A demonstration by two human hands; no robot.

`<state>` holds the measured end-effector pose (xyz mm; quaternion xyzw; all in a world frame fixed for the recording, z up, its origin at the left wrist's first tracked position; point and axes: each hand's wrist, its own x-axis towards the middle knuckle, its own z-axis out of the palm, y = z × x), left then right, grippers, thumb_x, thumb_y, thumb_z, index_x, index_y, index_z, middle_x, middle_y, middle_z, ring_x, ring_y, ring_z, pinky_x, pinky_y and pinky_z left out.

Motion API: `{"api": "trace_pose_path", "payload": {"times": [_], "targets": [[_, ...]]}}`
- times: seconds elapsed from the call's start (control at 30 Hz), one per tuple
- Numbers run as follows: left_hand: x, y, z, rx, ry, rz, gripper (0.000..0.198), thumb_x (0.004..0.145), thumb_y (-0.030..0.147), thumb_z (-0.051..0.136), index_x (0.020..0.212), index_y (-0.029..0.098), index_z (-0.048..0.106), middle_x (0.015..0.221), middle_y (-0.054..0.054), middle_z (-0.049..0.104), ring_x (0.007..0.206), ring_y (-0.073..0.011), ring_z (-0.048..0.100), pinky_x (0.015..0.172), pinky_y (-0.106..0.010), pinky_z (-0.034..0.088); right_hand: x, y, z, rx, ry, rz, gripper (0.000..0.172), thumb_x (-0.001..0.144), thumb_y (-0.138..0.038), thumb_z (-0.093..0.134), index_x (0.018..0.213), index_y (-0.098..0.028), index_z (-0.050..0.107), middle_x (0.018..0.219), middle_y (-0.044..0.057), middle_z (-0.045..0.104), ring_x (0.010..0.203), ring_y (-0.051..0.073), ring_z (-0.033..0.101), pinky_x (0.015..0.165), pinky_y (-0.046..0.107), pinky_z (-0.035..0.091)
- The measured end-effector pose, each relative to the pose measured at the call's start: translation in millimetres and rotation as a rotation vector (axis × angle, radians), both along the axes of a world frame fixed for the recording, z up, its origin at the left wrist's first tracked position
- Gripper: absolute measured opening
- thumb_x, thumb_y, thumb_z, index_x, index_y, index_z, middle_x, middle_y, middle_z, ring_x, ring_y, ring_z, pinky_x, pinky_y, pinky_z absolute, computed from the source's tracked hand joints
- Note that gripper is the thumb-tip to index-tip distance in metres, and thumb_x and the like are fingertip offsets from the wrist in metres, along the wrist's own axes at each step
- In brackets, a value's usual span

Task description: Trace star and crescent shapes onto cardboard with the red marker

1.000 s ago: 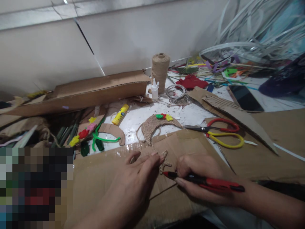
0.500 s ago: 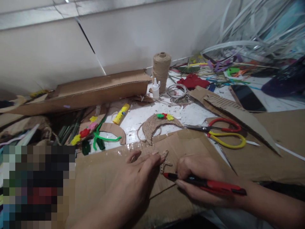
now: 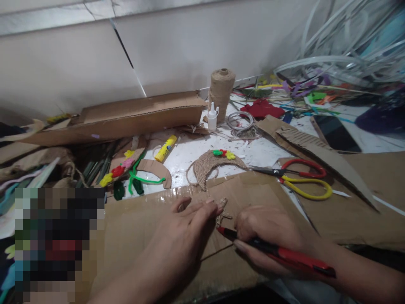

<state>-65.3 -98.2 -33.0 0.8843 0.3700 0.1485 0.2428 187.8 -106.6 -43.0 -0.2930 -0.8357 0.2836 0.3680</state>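
Note:
A red and black pen (image 3: 284,253) is gripped in my right hand (image 3: 268,230), its tip touching the lower end of a small braided twine piece (image 3: 224,216). My left hand (image 3: 186,230) presses that piece with its fingertips onto a cardboard sheet (image 3: 133,232); the part under the fingers is hidden. Beyond the sheet's far edge lies a twine-covered crescent (image 3: 210,164) with green, red and yellow flowers. Scissors (image 3: 281,172) with one red and one yellow handle rest right of it, blades pointing at the crescent.
Behind stand a twine spool (image 3: 220,90) and a white bottle (image 3: 212,120). A yellow glue stick (image 3: 166,147), a curved cardboard piece (image 3: 155,169) and green stems lie left. At the right are a phone (image 3: 337,133), cardboard (image 3: 363,177) and coiled plastic strips (image 3: 332,67).
The whole scene has shifted slightly right in the view. The pen leans a little more steeply, its tip still at the twine piece. My left hand stays on the piece.

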Motion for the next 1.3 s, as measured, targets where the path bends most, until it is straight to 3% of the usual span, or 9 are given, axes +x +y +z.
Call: {"api": "trace_pose_path", "payload": {"times": [0.43, 0.6, 0.73, 0.83, 0.93, 1.1, 1.3], "targets": [[0, 0, -0.8, -0.033, -0.012, 0.002, 0.048, 0.105, 0.002, 0.045, 0.145, 0.028, 0.044, 0.128, -0.003, 0.078, 0.112, -0.0228, 0.076, 0.123, -0.059, 0.035, 9, -5, -3.1, -0.119, -0.002, 0.000, 0.017, 0.096, -0.012, 0.064, 0.092, -0.026, 0.054, 0.076, -0.003, 0.066, 0.066, 0.015, 0.064, 0.064, 0.028, 0.049], [1, 1, -2.1, -0.046, 0.001, 0.004, 0.052, 0.102, -0.001, 0.044, 0.145, 0.027, 0.043, 0.122, -0.002, 0.080, 0.109, -0.0226, 0.077, 0.124, -0.060, 0.034, 14, -1, 7.3, -0.094, 0.078, -0.094, 0.013, 0.101, -0.015, 0.066, 0.102, -0.027, 0.061, 0.081, -0.002, 0.073, 0.068, 0.015, 0.071, 0.062, 0.026, 0.054], [2, 1, -2.4, -0.046, 0.037, -0.007, 0.055, 0.100, -0.004, 0.041, 0.146, 0.026, 0.042, 0.131, -0.005, 0.077, 0.113, -0.0233, 0.076, 0.124, -0.062, 0.033, 18, 2, 7.2, -0.037, 0.146, -0.158, 0.024, 0.110, -0.023, 0.059, 0.131, -0.029, 0.068, 0.096, 0.002, 0.081, 0.079, 0.019, 0.078, 0.072, 0.030, 0.061], [1, 1, -2.4, -0.039, 0.007, -0.004, 0.050, 0.103, -0.001, 0.040, 0.145, 0.027, 0.043, 0.135, -0.006, 0.076, 0.115, -0.0233, 0.075, 0.123, -0.060, 0.034, 18, 3, -0.7, 0.040, 0.042, -0.188, 0.024, 0.107, -0.022, 0.064, 0.130, -0.031, 0.069, 0.110, 0.004, 0.084, 0.099, 0.025, 0.081, 0.092, 0.038, 0.063], [1, 2, -1.8, -0.040, -0.016, -0.014, 0.047, 0.104, 0.001, 0.043, 0.143, 0.027, 0.044, 0.132, -0.003, 0.077, 0.114, -0.0223, 0.075, 0.121, -0.055, 0.035, 16, 2, -5.3, 0.067, 0.001, -0.199, 0.026, 0.103, -0.018, 0.067, 0.126, -0.032, 0.065, 0.125, 0.005, 0.082, 0.124, 0.029, 0.075, 0.113, 0.047, 0.056], [3, 3, 1.0, -0.042, -0.015, -0.023, 0.052, 0.104, 0.000, 0.044, 0.148, 0.028, 0.042, 0.139, -0.001, 0.074, 0.118, -0.0201, 0.073, 0.122, -0.050, 0.031, 14, 2, -3.8, -0.002, -0.050, -0.090, 0.042, 0.103, -0.011, 0.060, 0.140, -0.030, 0.053, 0.144, 0.010, 0.074, 0.138, 0.027, 0.068, 0.115, 0.045, 0.057], [5, 3, 3.9, 0.020, 0.017, -0.063, 0.045, 0.106, 0.003, 0.045, 0.145, 0.024, 0.048, 0.144, -0.004, 0.071, 0.124, -0.0219, 0.069, 0.120, -0.048, 0.033, 14, 2, -5.9, -0.087, -0.089, -0.120, 0.042, 0.105, -0.015, 0.059, 0.143, -0.032, 0.051, 0.146, 0.010, 0.072, 0.137, 0.027, 0.069, 0.106, 0.041, 0.063]]}}
